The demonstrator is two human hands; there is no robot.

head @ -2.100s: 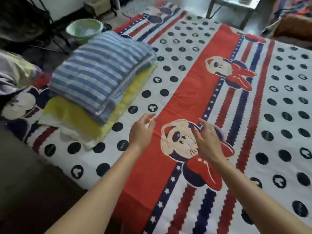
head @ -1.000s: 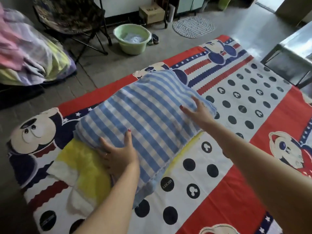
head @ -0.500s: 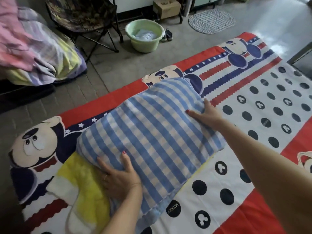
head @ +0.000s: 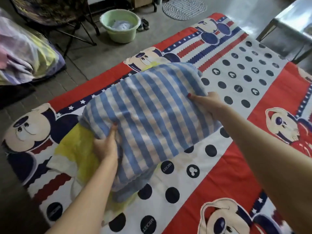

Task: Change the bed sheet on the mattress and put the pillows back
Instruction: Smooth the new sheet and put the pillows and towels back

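**Both hands on blue striped pillow, left side of bed**

- Blue-and-white striped pillow (head: 148,114) sits over the near-left part of the cartoon-print bed sheet (head: 219,174), stacked on a yellow pillow (head: 74,149). Yellow one shows at the striped pillow's left and near edges; a sliver of yellow also at its far edge.
- Left hand (head: 106,146): clamped on the pillow's near-left edge, thumb on top, fingers wrapped under the fabric. Fabric bunches at the grip.
- Right hand (head: 209,103): grasping the pillow's right edge, thumb on top with red nail showing, remaining fingers hidden behind/under the edge.
- Pillow's right side looks raised off the sheet, shadow under it; left part is blurred, so I cannot tell how much of it touches the yellow pillow.
- Sheet is spread flat: red bands, blue/red striped borders with stars, white field with black dots, cartoon mouse faces at the left edge, far edge, right and near-right.
- Floor beyond the sheet's far-left edge: green basin (head: 120,26) with pale cloth inside, pair of shoes (head: 143,24) just right of it, oval woven mat (head: 184,7) further right.
- Folding chair (head: 55,16) at far left, heap of crumpled bedding (head: 25,56) left of it.
- Metal table (head: 293,27) at far right, leg next to the sheet's far-right corner.
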